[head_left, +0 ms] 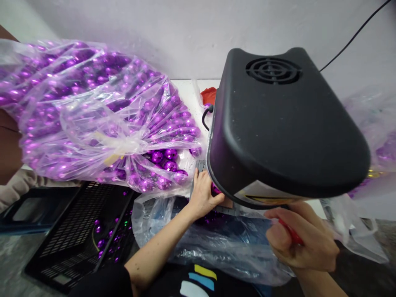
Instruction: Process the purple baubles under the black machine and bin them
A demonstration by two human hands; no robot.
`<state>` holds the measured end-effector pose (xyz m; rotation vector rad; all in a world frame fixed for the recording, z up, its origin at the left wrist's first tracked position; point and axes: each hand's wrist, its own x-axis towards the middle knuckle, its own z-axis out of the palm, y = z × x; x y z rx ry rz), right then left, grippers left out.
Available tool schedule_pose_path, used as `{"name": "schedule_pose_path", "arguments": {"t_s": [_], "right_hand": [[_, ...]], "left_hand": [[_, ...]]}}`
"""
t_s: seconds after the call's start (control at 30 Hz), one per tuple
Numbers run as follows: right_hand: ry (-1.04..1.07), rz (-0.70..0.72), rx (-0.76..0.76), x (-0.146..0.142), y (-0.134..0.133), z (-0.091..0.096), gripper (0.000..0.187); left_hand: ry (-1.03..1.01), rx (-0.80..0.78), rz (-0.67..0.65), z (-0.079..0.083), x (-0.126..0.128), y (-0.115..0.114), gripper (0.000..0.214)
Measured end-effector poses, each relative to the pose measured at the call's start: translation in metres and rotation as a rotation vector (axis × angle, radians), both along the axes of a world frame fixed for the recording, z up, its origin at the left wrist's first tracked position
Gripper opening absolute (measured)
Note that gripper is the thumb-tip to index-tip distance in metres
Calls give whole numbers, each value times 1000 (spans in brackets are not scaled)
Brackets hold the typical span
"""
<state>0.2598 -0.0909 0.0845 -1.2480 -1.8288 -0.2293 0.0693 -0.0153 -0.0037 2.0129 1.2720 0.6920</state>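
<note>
A black machine with a rounded cover point(287, 119) stands in front of me on the white table. My right hand point(305, 237) is closed round a red handle point(291, 232) at the machine's near right side. At the lower left of the cover, my left hand point(202, 194) has its thumb and fingers curled about a shiny purple ball point(215, 189). The cover hides part of that ball and whatever is beneath the machine. Just left of this hand, more faceted purple balls point(170, 166) show at the mouth of a large clear plastic bag point(136, 144).
The bag bulges with purple balls across the left side. A black crate point(64, 235) below holds some small purple balls. Clear plastic sheeting point(216, 247) lies across my lap. Something red point(208, 95) sits behind the machine. More plastic bags point(380, 132) are at right.
</note>
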Motion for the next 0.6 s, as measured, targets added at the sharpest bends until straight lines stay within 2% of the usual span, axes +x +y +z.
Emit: {"name": "schedule_pose_path", "arguments": {"t_s": [0.6], "right_hand": [[-4, 12, 74, 3, 3, -12, 5]], "left_hand": [[-2, -12, 18, 2, 0, 1, 31]]}}
